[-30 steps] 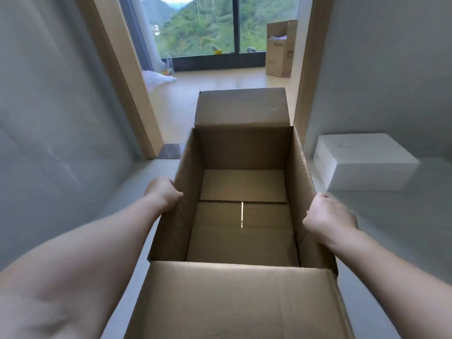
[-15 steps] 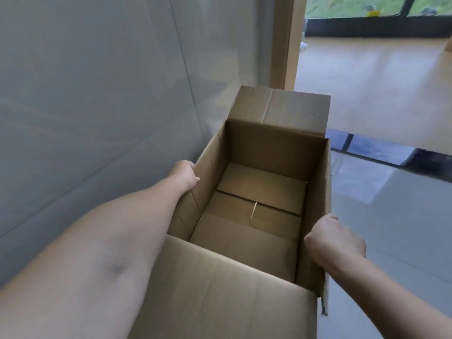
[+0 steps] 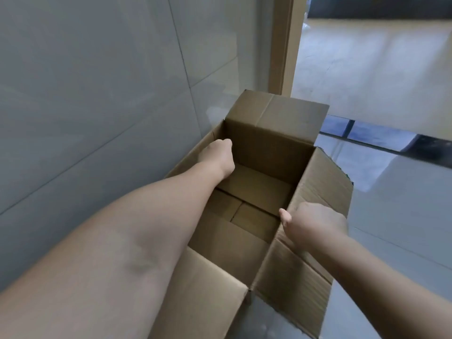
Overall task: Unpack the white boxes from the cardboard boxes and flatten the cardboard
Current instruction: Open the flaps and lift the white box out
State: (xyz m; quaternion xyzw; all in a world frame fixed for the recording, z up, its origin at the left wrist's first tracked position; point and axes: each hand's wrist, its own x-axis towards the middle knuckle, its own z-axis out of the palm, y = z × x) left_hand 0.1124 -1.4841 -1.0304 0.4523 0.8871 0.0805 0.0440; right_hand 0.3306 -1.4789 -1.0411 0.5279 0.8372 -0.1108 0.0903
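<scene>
From the head view, we hold the empty cardboard box (image 3: 266, 192) low beside the grey wall (image 3: 97, 94), over the floor (image 3: 403, 228). Our left hand (image 3: 217, 157) curls over the left rim, its grip closed on that wall of the box. Our right hand (image 3: 315, 218) pinches the right side flap (image 3: 322, 187). We judge this two-sided hold is meant to steady the box for flattening. No white boxes show.

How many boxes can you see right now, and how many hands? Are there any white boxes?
Cardboard box: 1, open, nothing inside that shows
White boxes: 0 in view
Hands: 2, the left hand on the box's left wall and the right hand on its right wall
Total: 3
</scene>
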